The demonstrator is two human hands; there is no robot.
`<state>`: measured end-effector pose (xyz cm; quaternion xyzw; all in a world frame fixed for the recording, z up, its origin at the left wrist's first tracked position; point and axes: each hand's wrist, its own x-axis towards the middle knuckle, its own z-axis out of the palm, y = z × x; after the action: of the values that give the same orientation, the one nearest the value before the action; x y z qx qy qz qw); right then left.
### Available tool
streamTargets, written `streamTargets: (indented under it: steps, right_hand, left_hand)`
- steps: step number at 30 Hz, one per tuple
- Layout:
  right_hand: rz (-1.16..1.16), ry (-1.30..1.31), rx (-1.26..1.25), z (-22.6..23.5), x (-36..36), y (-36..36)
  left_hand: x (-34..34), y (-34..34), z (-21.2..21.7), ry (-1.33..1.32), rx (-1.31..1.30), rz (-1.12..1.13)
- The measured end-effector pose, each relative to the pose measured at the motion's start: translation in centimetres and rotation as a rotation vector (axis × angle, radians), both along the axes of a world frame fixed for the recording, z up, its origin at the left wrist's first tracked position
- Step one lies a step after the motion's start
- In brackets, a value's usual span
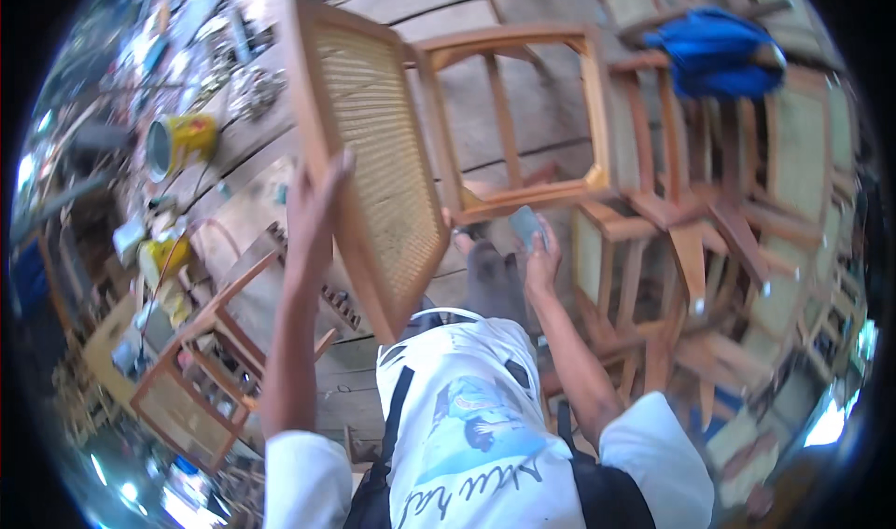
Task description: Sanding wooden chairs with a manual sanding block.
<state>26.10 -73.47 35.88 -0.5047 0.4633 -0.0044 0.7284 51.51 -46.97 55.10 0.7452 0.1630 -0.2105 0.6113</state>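
Observation:
A bare-wood chair (511, 198) stands in front of me, its square seat frame without a panel in it. One side rises toward me as a framed panel of woven cane (378, 146). My left hand (317, 207) grips the outer edge of that panel's frame, thumb over the near side. In my right hand (541, 263) is a small flat grey-green piece, probably folded sandpaper (526, 226), pinched between thumb and fingers. It is just below the near corner of the seat frame, and I cannot tell whether they touch.
Several unfinished wooden chairs (686, 212) are stacked at the right, with a blue cloth (719, 51) on top. Another chair frame (201, 389) lies at the lower left. A yellow can (201, 142) and a second yellow can (161, 260) stand left, near scattered scraps on the plank floor.

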Motion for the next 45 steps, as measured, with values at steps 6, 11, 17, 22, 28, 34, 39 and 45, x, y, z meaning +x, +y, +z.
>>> streamTargets:
  steps: [6,11,17,22,28,34,39,45]
  right_hand:
    - [-0.498,0.017,0.210,-11.0,-6.0,-11.1]
    - [-0.481,0.055,0.302,-12.2,-3.4,-9.2]
    - [0.159,0.232,-0.869,-9.3,-7.5,1.1]
    - [0.749,0.276,-1.438,-14.2,-5.3,12.4]
    - [1.005,-0.265,-1.103,-16.9,-4.4,26.8]
    - [0.677,0.408,-1.525,-15.8,-7.4,0.5]
    - [0.754,0.153,-1.374,-15.3,-9.0,5.1]
    - [0.760,0.188,-1.409,-15.8,-1.4,-2.6]
  left_hand:
    - [-7.4,1.8,-0.9,-0.001,-0.065,0.037]
    - [-6.8,6.0,-1.9,-0.003,-0.024,0.038]
    - [-7.4,18.8,-0.9,-0.010,0.260,0.144]
    - [-7.4,23.0,-1.6,-0.022,0.438,0.181]
    - [-7.5,24.2,-2.2,-0.063,0.515,0.156]
    - [-7.6,26.4,-2.9,-0.171,0.573,0.046]
    - [-7.6,25.8,-3.0,-0.167,0.539,0.023]
    - [-8.2,24.7,-1.7,-0.149,0.710,0.076]
